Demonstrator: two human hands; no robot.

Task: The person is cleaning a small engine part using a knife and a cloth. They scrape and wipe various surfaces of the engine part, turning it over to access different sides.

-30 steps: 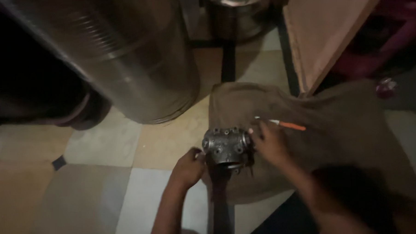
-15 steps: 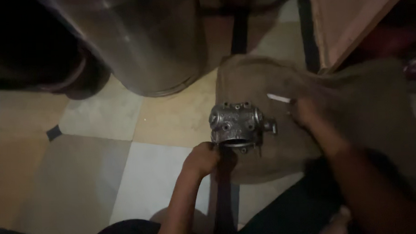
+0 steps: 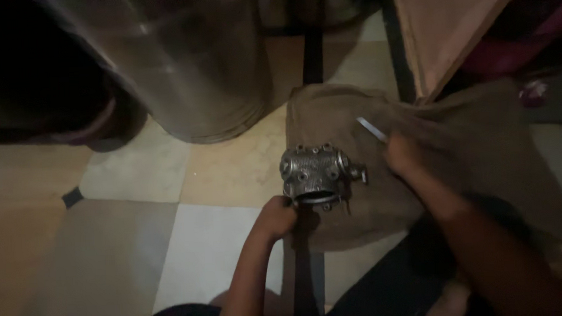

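My right hand (image 3: 402, 155) has left the metal casting (image 3: 316, 174) and now pinches a thin tool (image 3: 371, 128) just right of it. My left hand (image 3: 275, 217) grips the casting's near edge, on brown cloth (image 3: 480, 145) over pale floor tiles (image 3: 219, 172), below a steel drum (image 3: 190, 68).

No packages, labels, signs or screens show (dim view).

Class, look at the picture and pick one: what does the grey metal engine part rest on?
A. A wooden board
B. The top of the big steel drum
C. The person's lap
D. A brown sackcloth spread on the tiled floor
D: the metal part sits on the edge of the brown sackcloth that lies on the tiled floor, with the left hand at its lower edge.
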